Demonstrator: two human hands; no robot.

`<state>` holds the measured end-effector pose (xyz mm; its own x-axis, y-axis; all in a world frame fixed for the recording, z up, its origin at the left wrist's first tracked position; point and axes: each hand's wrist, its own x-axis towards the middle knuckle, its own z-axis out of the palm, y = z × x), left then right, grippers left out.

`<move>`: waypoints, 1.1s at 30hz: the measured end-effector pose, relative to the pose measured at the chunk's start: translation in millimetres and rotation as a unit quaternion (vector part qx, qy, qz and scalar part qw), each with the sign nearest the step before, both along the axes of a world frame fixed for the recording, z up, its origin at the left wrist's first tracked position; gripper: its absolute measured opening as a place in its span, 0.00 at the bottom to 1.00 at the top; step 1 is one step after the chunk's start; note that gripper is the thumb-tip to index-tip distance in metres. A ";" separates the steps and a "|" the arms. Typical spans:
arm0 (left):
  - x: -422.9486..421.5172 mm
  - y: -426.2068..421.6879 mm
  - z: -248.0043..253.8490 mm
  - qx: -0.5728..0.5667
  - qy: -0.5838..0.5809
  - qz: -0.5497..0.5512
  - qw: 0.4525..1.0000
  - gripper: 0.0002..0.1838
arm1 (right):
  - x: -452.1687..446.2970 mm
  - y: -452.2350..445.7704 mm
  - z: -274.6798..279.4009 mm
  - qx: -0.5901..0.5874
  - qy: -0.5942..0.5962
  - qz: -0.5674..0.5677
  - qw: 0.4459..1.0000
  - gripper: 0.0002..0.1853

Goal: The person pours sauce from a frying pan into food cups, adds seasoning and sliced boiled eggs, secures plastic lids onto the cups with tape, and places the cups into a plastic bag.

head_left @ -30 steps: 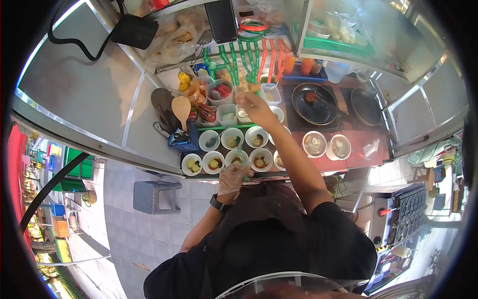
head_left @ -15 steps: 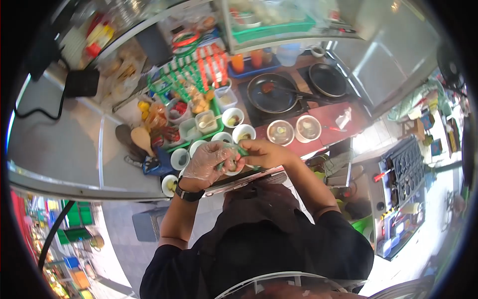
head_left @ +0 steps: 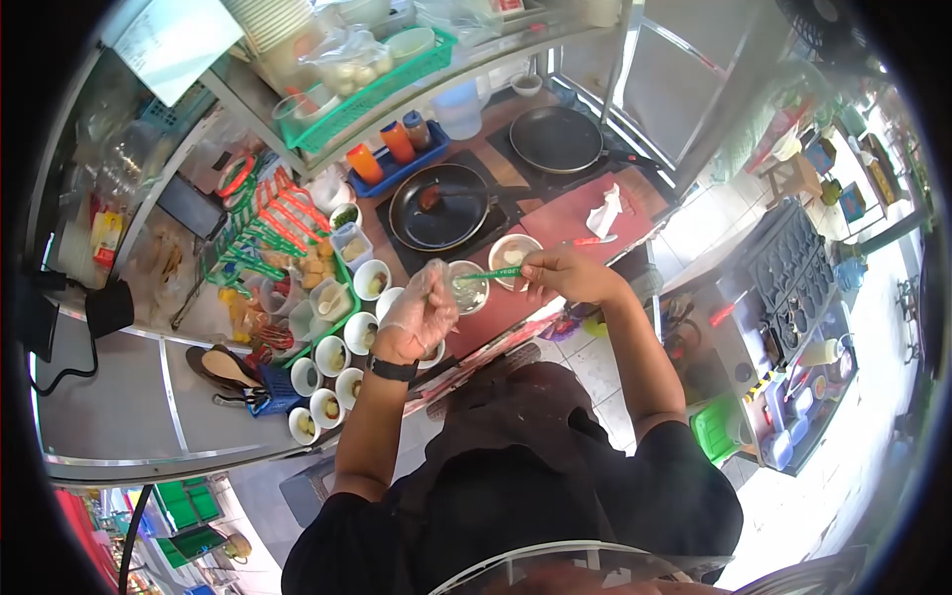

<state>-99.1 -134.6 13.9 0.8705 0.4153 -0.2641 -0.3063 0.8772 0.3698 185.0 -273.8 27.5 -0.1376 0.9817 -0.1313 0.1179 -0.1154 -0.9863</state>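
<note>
I have the right hand (head_left: 570,276) pinching one end of a green strip (head_left: 501,275) with lettering on it. The gloved left hand (head_left: 418,315) is curled at the strip's other end; it looks to be gripping too, but I can't make out the contact under its fingers. The strip is drawn out in the middle of my view, over the nearer bowl (head_left: 469,300). From this angle I can't tell whether it touches the rim.

Taking 12 o'clock as the top of my view, the farther bowl (head_left: 516,254) stands just beside the nearer one, toward 1 o'clock. Both appear to wear clear lids, so I'd count the filling and covering of these two as done. I see no strip on the part of the farther bowl that shows, and I judge the nearer one's strip to be midway: drawn out, not yet fastened.

Much looks left. Toward 8 o'clock from the hands, at least eight uncovered bowls (head_left: 331,357) stand close together on the tabletop (head_left: 565,223), several with portions of food in them, none that I can see with a lid. Plenty of spare strips (head_left: 288,213), green and red, hang toward 10 o'clock. A frying pan (head_left: 439,223) sits at 11 o'clock, apart from the hands.
</note>
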 end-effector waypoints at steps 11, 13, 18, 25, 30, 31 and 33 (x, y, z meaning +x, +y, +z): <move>58.6 23.8 -78.4 -0.221 0.012 0.180 0.958 0.29 | 66.2 16.3 -90.3 -0.082 -0.055 -0.037 0.994 0.15; 63.5 23.1 -84.9 -0.237 -0.010 0.190 0.953 0.29 | 71.1 17.1 -101.5 -0.128 0.006 -0.084 0.988 0.12; 70.5 23.7 -97.4 -0.210 0.020 0.224 0.951 0.29 | 71.3 13.0 -108.5 -0.137 0.045 -0.100 0.984 0.10; 73.7 28.8 -103.6 -0.193 0.049 0.240 0.950 0.30 | 72.2 14.1 -117.4 -0.130 0.048 -0.122 0.983 0.07; 80.9 31.8 -101.5 -0.192 0.082 0.249 0.946 0.30 | 70.3 17.0 -129.2 -0.120 0.020 -0.135 0.983 0.08; 82.0 31.9 -101.0 -0.185 0.087 0.258 0.944 0.29 | 69.5 16.8 -129.6 -0.118 0.018 -0.140 0.983 0.08; 82.7 33.4 -100.5 -0.178 0.092 0.266 0.943 0.29 | 68.5 14.8 -126.3 -0.118 0.022 -0.142 0.983 0.09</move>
<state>-16.4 -101.2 -86.7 0.4907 0.6361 -0.5955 -0.6972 0.6966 0.1695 253.5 -259.1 -98.8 0.1270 0.9242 -0.3603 0.0055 -0.3639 -0.9314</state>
